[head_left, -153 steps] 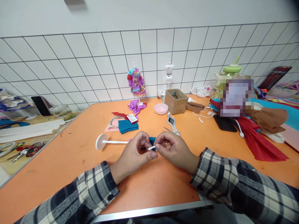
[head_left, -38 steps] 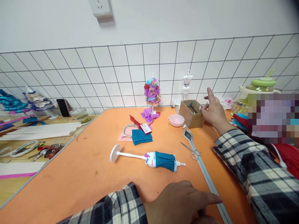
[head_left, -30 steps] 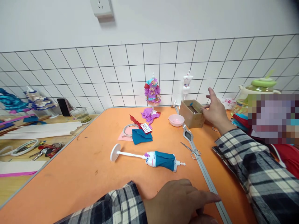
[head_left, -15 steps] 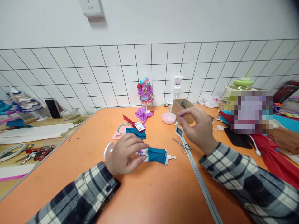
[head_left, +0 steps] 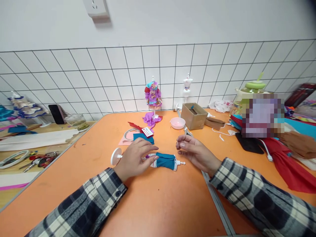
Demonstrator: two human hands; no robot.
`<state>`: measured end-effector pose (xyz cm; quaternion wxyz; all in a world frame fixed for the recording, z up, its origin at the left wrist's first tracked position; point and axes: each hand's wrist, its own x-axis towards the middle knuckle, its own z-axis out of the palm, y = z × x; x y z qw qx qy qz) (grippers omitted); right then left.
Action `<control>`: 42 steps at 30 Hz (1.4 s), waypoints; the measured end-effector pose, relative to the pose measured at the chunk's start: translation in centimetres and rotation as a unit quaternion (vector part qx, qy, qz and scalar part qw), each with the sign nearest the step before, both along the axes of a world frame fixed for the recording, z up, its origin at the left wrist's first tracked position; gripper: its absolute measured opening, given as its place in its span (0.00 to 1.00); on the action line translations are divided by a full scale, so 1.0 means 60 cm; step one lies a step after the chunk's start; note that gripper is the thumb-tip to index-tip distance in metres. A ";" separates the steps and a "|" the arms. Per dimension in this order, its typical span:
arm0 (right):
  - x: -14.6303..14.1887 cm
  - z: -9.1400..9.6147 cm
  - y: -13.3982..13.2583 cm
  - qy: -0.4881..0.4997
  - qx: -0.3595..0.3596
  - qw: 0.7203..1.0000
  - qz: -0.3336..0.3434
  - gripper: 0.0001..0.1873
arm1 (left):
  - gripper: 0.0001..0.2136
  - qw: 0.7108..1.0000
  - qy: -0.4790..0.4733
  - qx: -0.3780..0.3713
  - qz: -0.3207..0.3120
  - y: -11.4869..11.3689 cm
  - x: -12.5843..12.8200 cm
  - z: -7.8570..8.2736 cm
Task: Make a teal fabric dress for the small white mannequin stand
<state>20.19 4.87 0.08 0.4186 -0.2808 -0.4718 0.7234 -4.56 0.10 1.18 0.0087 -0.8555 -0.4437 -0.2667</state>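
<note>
A small white dress form [head_left: 178, 162] wrapped in teal cloth [head_left: 165, 161] lies on its side on the orange table, its round base [head_left: 116, 156] to the left. My left hand [head_left: 138, 156] rests over its lower part, thumb and fingers around it. To the right of its neck, my right hand [head_left: 197, 153] is raised, thumb and index finger pinched together; whatever is between them is too small to make out. Behind the left hand are a teal cloth piece [head_left: 145, 138], a white label card [head_left: 147, 132] and a roll of tape [head_left: 129, 134].
A pink bowl [head_left: 177, 123] and a cardboard box [head_left: 195, 117] stand toward the back. A dressed form [head_left: 153, 95] and a bare one [head_left: 187, 86] are by the tiled wall. Red cloth [head_left: 281, 164] and a cable [head_left: 266, 149] lie right; keys [head_left: 41, 161] lie left.
My right hand has come down and left from near the cardboard box to beside the dress form, now covering the scissors. My left hand stays on the dress form.
</note>
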 end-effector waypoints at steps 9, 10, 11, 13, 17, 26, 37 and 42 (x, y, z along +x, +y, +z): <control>-0.004 -0.009 -0.007 -0.037 0.081 0.996 -0.013 0.14 | 0.14 0.996 -0.040 -0.074 0.018 0.006 0.019 -0.022; -0.003 -0.010 -0.006 -0.046 0.094 0.994 -0.018 0.13 | 0.14 0.995 -0.044 -0.083 0.023 0.005 0.021 -0.024; -0.003 -0.010 -0.006 -0.055 0.106 0.993 -0.018 0.12 | 0.14 0.994 -0.048 -0.092 0.031 0.005 0.024 -0.025; -0.002 -0.009 -0.008 -0.081 0.131 0.988 0.000 0.12 | 0.14 0.991 -0.052 -0.113 0.049 0.005 0.027 -0.027; -0.010 -0.014 -0.022 -0.164 0.238 0.957 0.034 0.13 | 0.14 0.986 -0.061 -0.134 0.074 0.008 0.030 -0.031; -0.019 -0.021 -0.029 -0.346 0.419 0.839 -0.022 0.05 | 0.14 0.996 -0.082 -0.046 0.011 0.006 0.025 -0.027; -0.029 -0.026 -0.048 -0.456 0.556 0.688 -0.097 0.04 | 0.10 0.981 -0.124 -0.140 0.046 -0.001 0.036 -0.021; -0.045 -0.025 -0.056 -0.534 0.579 0.602 -0.135 0.05 | 0.10 0.974 -0.148 -0.164 0.043 -0.001 0.038 -0.022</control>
